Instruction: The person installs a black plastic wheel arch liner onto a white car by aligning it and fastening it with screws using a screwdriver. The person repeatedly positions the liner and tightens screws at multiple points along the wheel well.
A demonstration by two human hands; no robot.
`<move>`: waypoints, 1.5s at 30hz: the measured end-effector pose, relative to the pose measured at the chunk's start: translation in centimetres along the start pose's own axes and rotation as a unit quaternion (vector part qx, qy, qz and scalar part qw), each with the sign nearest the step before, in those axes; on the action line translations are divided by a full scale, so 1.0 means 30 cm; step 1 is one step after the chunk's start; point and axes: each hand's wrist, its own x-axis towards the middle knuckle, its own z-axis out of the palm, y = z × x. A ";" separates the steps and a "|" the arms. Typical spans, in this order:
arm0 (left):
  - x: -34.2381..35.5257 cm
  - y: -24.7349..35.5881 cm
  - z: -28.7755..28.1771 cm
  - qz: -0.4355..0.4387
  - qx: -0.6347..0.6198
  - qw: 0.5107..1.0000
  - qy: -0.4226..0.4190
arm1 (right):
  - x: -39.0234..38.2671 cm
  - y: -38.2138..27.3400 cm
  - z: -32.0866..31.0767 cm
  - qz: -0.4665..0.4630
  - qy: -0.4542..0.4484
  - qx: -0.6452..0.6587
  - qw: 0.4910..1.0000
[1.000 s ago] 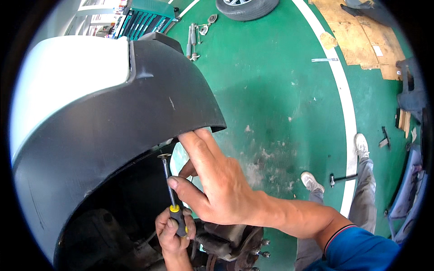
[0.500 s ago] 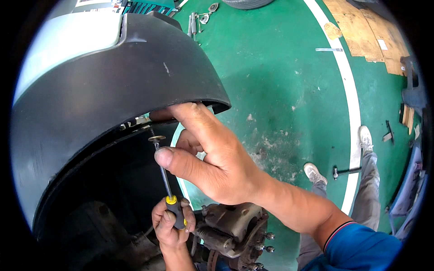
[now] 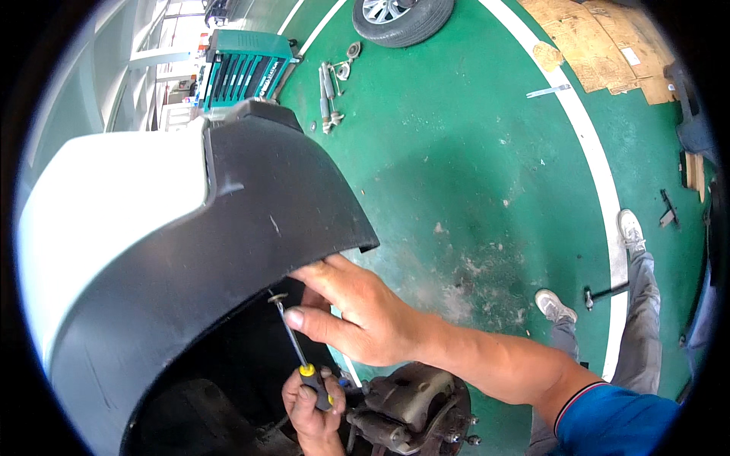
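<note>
My left hand (image 3: pixel 310 401) is closed round the black-and-yellow handle of a screwdriver (image 3: pixel 293 341), whose shaft points up at the bumper's lower edge. At its tip sits a screw with a wide washer (image 3: pixel 278 297), just under that edge. From the right, my right hand (image 3: pixel 365 315) reaches across, its fingers hooked behind the lip of the black bumper (image 3: pixel 220 235) and partly hidden there. Its thumb lies beside the shaft near the washer; whether they touch I cannot tell. The dark wheel arch (image 3: pixel 228 353) opens below the bumper.
A brake caliper (image 3: pixel 407 395) and hub with studs are close to my left hand. On the green floor lie shock absorbers (image 3: pixel 328 95), a wheel (image 3: pixel 403 21), a ratchet (image 3: pixel 606 292) and cardboard (image 3: pixel 585 45). A teal tool cabinet (image 3: pixel 247 68) stands beyond the bumper.
The view has tilted up, bringing in the tool cabinet and more of the wheel. The bumper and both hands appear lower in the picture. The grip on the screwdriver looks the same.
</note>
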 end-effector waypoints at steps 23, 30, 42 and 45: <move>-0.184 -0.069 0.362 -0.142 -0.411 0.901 0.007 | 0.022 0.011 -0.003 -0.014 0.010 0.034 0.999; -0.174 -0.093 0.350 -0.080 -0.433 0.897 0.032 | 0.025 0.031 -0.006 -0.038 0.000 -0.009 0.999; -0.166 -0.083 0.304 -0.070 -0.344 0.936 0.036 | 0.042 0.028 -0.011 -0.044 0.018 -0.024 0.999; -0.155 -0.100 0.296 -0.073 -0.358 0.931 0.009 | 0.043 0.024 -0.013 -0.037 0.010 -0.027 0.999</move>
